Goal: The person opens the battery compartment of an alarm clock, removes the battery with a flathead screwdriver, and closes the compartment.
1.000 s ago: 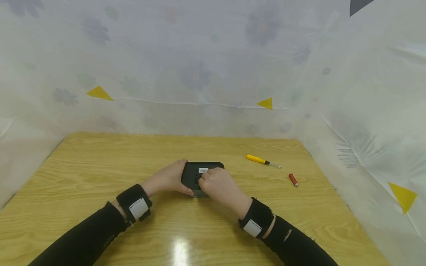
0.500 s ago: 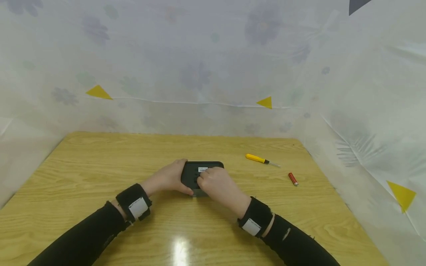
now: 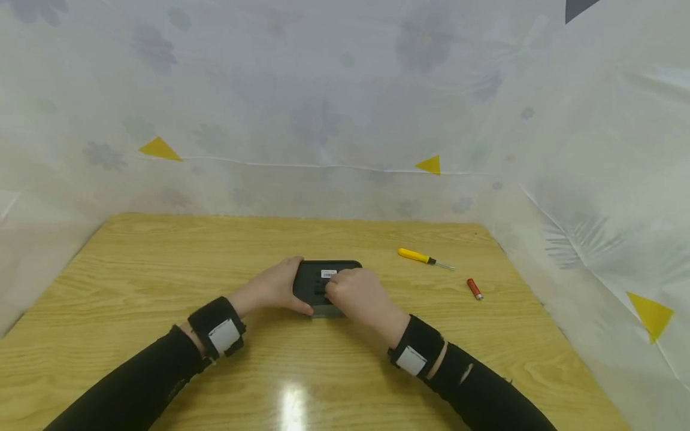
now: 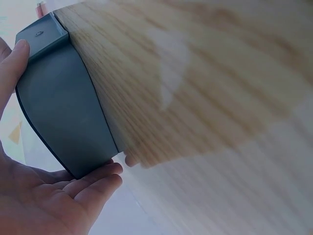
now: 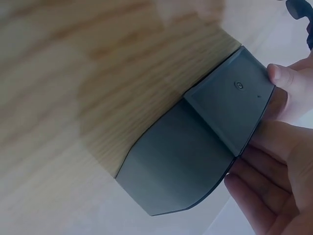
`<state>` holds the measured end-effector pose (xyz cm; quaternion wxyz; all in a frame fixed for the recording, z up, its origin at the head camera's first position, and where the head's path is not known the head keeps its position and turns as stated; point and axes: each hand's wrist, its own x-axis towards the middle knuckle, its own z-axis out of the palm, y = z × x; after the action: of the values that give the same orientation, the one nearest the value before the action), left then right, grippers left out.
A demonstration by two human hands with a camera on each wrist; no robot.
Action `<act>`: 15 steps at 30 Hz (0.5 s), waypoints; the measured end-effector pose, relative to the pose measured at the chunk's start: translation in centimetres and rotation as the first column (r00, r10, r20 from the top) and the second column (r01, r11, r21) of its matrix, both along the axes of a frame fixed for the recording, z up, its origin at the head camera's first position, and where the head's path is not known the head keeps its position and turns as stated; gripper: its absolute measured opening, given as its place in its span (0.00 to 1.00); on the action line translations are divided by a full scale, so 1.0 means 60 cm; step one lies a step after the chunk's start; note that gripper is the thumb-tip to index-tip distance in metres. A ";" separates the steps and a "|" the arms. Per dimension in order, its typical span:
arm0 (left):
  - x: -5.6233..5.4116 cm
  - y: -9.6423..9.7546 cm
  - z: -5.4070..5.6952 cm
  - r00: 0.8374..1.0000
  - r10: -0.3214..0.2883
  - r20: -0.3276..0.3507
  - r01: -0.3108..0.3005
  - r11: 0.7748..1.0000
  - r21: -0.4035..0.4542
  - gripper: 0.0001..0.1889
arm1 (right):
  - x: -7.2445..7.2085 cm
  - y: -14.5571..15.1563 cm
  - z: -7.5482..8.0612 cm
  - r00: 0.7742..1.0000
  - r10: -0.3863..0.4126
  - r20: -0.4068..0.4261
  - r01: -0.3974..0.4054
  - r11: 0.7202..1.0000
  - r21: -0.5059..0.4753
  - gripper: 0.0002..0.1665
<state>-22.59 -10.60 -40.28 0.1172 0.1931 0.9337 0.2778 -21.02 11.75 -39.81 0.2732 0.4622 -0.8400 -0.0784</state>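
A dark grey-green plastic device (image 3: 307, 287) with a white label (image 3: 329, 273) and recessed slots on its upturned face is on the wooden table. My left hand (image 3: 272, 287) grips its left end, thumb at the near edge and fingers at the far side. On the upturned face, near the slots, my right hand (image 3: 361, 299) works with curled fingers; their tips, and anything between them, are hidden. In the left wrist view the device's smooth curved side (image 4: 63, 107) shows. A small round button (image 5: 238, 85) is on its near side in the right wrist view.
A yellow-handled screwdriver (image 3: 415, 257) lies toward the back right of the table (image 3: 188, 251). Closer in and further right is a red battery (image 3: 475, 289) with a silver end. Pale patterned sheeting (image 3: 323, 120) hangs behind the table and along its sides.
My right hand has shifted slightly right on the device, uncovering a little more of the slots. The left hand keeps its grip, and the screwdriver and battery lie where they were.
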 end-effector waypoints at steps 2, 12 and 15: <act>-0.001 0.000 0.001 1.000 0.004 -0.001 -0.004 1.000 -0.004 0.63 | 0.000 -0.002 0.001 1.000 -0.011 -0.006 0.011 1.000 0.029 0.09; 0.001 0.001 0.003 1.000 0.005 0.002 -0.005 1.000 -0.016 0.63 | 0.015 -0.010 0.012 0.997 -0.073 0.039 0.066 0.985 0.157 0.03; 0.002 0.002 0.002 1.000 0.012 -0.002 -0.012 1.000 -0.016 0.64 | 0.021 -0.011 0.016 0.996 -0.079 0.035 0.071 0.979 0.190 0.03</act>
<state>-22.46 -10.48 -40.18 0.1160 0.1866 0.9372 0.2708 -19.77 11.08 -38.84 0.2071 0.4555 -0.8512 -0.1583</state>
